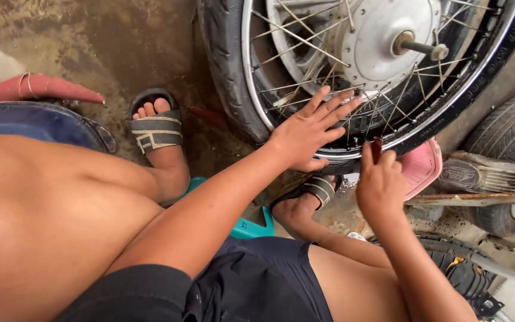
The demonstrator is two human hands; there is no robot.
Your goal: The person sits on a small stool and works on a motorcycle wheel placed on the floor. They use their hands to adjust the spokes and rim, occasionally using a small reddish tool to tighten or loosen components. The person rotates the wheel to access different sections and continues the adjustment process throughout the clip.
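Looking down from my head camera, I am squatting on a teal stool with a spoked motorcycle wheel leaning in front of me on the stained concrete floor. I am pressing my left hand flat against the wheel, fingers spread open across the spokes and the chrome rim, with the thumb hooking under the tyre's lower edge. My right hand is sitting just beside it, lower and to the right, fingers curling closed around a small dark reddish tool whose tip is touching the rim at the bottom of the wheel. The axle is sticking out of the silver hub. I am wearing striped sandals: my left sandal is resting near the tyre, and my right sandal is tucking in beneath the wheel. A pink plastic container is lying behind my right hand, and another tyre is standing at the right edge.
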